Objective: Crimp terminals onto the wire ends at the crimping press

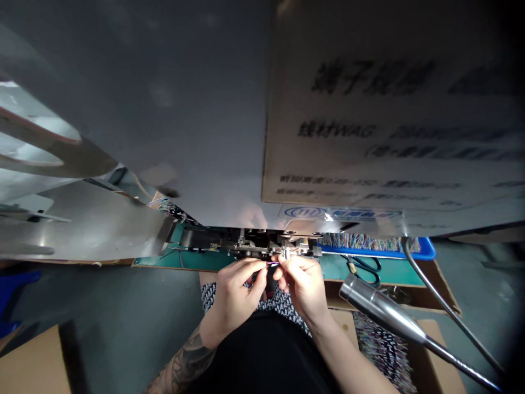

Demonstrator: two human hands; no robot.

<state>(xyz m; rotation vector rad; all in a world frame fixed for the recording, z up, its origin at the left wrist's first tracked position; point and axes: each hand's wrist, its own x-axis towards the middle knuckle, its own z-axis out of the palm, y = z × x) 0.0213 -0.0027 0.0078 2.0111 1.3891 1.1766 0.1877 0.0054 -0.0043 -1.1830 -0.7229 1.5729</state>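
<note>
A thin purple wire (272, 264) stretches across the short gap between my two hands. My left hand (238, 293) pinches it with thumb and forefinger from one side. On the other side the fingertips of my right hand (307, 287) are closed on it, right at the metal tooling (258, 250) of a large grey crimping machine (197, 137). My right fingertips partly overlap that tooling. The wire's ends are too small to make out.
A green bench top (186, 262) runs under the machine. At the right stands a blue tray (427, 250) of many coloured wires. A lamp on a bendy neck (381, 312) reaches in beside my right forearm. Below it, a box holds more wires (381, 350).
</note>
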